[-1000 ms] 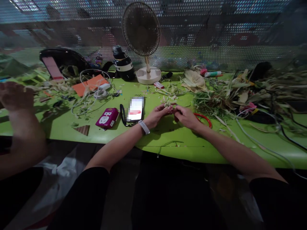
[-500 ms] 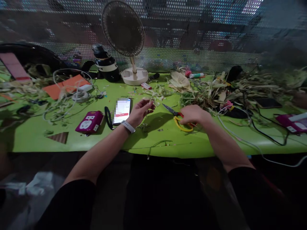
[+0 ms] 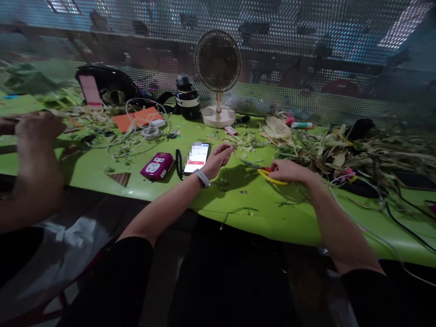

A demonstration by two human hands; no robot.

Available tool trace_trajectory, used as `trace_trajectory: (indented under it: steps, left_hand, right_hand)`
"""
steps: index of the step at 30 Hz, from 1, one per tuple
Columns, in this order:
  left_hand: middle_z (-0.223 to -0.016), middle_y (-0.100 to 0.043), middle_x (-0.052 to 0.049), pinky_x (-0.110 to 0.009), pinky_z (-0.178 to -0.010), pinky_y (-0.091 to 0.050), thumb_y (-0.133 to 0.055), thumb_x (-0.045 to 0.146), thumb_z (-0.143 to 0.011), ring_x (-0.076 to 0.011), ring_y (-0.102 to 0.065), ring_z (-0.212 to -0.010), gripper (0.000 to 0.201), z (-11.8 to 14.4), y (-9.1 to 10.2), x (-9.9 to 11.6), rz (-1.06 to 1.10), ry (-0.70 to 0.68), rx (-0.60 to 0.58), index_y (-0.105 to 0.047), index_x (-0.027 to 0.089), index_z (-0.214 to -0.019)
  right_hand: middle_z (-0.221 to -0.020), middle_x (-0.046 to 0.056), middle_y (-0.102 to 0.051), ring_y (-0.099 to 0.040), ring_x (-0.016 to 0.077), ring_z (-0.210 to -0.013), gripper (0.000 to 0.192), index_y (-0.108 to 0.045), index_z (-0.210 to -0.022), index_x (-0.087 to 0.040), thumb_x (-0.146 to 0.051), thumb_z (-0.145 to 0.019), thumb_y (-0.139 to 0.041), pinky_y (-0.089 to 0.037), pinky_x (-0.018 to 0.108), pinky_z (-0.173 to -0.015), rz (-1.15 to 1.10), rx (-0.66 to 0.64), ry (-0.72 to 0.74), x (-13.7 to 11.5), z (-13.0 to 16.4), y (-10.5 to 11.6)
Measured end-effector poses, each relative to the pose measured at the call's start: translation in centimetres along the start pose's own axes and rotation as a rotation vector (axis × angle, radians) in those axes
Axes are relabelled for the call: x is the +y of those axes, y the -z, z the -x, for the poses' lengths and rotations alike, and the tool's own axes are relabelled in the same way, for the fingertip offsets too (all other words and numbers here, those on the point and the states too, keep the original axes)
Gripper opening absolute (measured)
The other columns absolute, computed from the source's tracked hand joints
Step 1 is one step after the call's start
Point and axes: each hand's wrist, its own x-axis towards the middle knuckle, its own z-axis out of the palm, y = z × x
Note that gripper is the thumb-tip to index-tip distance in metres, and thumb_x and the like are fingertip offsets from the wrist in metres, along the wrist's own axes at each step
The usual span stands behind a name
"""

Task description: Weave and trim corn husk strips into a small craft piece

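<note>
Yellow-handled metal scissors (image 3: 269,174), centre frame: we are gripping their rigid loops with our right hand (image 3: 289,171); our left hand (image 3: 218,156) seemingly pinching light, limp husk.

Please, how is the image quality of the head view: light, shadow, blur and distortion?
Head view: dim light; the left hand casts a dark shadow on the green table; the phone screen is pixelated; the table edge bends from wide-angle distortion; another person's hand looks motion-blurred.

worktop: glossy lime green worktop (image 3: 85,170), runs the whole width of the frame
back wall: perforated metal screen (image 3: 306,54) across the top, blurry shapes showing through
light: pretty dim, bright patches upper left and upper right
floor: dark, bottom centre
</note>
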Motion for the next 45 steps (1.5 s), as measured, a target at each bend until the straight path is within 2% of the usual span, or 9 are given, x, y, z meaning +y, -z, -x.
trace_trajectory:
  steps: [4,7,10,12,15,23,32,36,45]
  left_hand:
    - [-0.052,-0.040,0.009,-0.015,-0.040,-0.019,-0.082,0.037,-0.068,-0.0006,-0.028,-0.042,0.033,0.0,0.0,0.1,0.044,-0.049,0.039,-0.057,0.016,-0.071]
    - [-0.052,-0.044,0.008,-0.015,-0.042,-0.025,-0.079,0.040,-0.073,-0.0024,-0.037,-0.044,0.037,0.0,-0.2,0.3,0.105,-0.042,0.046,-0.050,0.018,-0.069]
    - [-0.060,-0.054,0.005,-0.015,-0.047,-0.034,-0.076,0.040,-0.077,-0.0037,-0.048,-0.051,0.033,0.2,-0.5,0.5,0.101,0.004,0.060,-0.052,0.018,-0.074]
    - [-0.060,-0.054,0.005,-0.015,-0.047,-0.034,-0.075,0.039,-0.078,-0.0031,-0.047,-0.050,0.031,0.3,-0.7,0.6,0.095,0.002,0.079,-0.052,0.018,-0.074]
    - [-0.057,-0.049,0.006,-0.015,-0.042,-0.027,-0.076,0.036,-0.078,-0.0020,-0.041,-0.046,0.030,0.3,-0.7,0.8,0.111,-0.059,0.078,-0.053,0.017,-0.072]
    - [-0.052,-0.044,0.008,-0.017,-0.041,-0.022,-0.072,0.038,-0.081,-0.0021,-0.036,-0.042,0.031,-0.1,-0.5,0.3,0.108,-0.072,0.123,-0.051,0.017,-0.072]
    - [-0.055,-0.050,0.007,-0.018,-0.044,-0.027,-0.074,0.037,-0.079,-0.0031,-0.042,-0.045,0.028,-0.1,-0.3,0.0,0.088,-0.081,0.079,-0.054,0.018,-0.074]
    - [-0.065,-0.058,0.005,-0.018,-0.050,-0.036,-0.076,0.036,-0.077,-0.0042,-0.051,-0.053,0.026,0.0,-0.2,0.2,0.070,-0.142,0.095,-0.058,0.019,-0.083]
    - [-0.072,-0.066,0.001,-0.019,-0.054,-0.039,-0.079,0.036,-0.075,-0.0068,-0.060,-0.061,0.029,0.2,-0.4,0.1,-0.053,-0.178,0.066,-0.060,0.018,-0.087]
  right_hand:
    - [-0.068,0.001,-0.060,-0.050,0.0128,-0.057,0.039,-0.057,-0.077,-0.019,-0.052,-0.063,-0.072,-0.037,0.027,-0.053,-0.344,0.070,0.016,0.7,-0.1,0.4]
    - [-0.059,-0.006,-0.048,-0.041,0.0093,-0.047,0.055,-0.050,-0.083,-0.021,-0.066,-0.061,-0.072,-0.034,0.026,-0.047,-0.608,0.064,0.005,0.8,-0.1,-0.1]
    - [-0.067,-0.003,-0.051,-0.051,0.0126,-0.054,0.061,-0.049,-0.088,-0.022,-0.073,-0.062,-0.069,-0.044,0.028,-0.051,-0.745,0.039,0.115,0.4,0.1,-0.6]
    - [-0.077,0.000,-0.055,-0.057,0.0152,-0.065,0.062,-0.051,-0.090,-0.022,-0.072,-0.061,-0.071,-0.050,0.031,-0.060,-0.740,0.031,0.205,0.0,0.2,-0.8]
    - [-0.081,0.001,-0.054,-0.055,0.0154,-0.068,0.059,-0.051,-0.091,-0.023,-0.069,-0.062,-0.072,-0.053,0.033,-0.067,-0.700,0.018,0.264,-0.6,0.4,-1.1]
    - [-0.083,0.002,-0.057,-0.055,0.0147,-0.070,0.058,-0.048,-0.092,-0.021,-0.067,-0.066,-0.070,-0.050,0.030,-0.063,-0.598,-0.005,0.269,-1.8,0.6,-2.1]
    - [-0.087,0.003,-0.060,-0.055,0.0157,-0.074,0.059,-0.049,-0.095,-0.019,-0.063,-0.064,-0.074,-0.048,0.033,-0.071,-0.543,0.109,0.249,-2.3,0.4,-2.7]
    - [-0.087,0.002,-0.060,-0.054,0.0151,-0.074,0.059,-0.050,-0.094,-0.019,-0.064,-0.063,-0.073,-0.047,0.033,-0.071,-0.555,0.109,0.257,-2.0,0.2,-2.9]
    - [-0.084,0.002,-0.059,-0.054,0.0151,-0.072,0.059,-0.050,-0.093,-0.020,-0.066,-0.064,-0.071,-0.045,0.031,-0.067,-0.571,0.099,0.278,-2.6,0.6,-2.7]
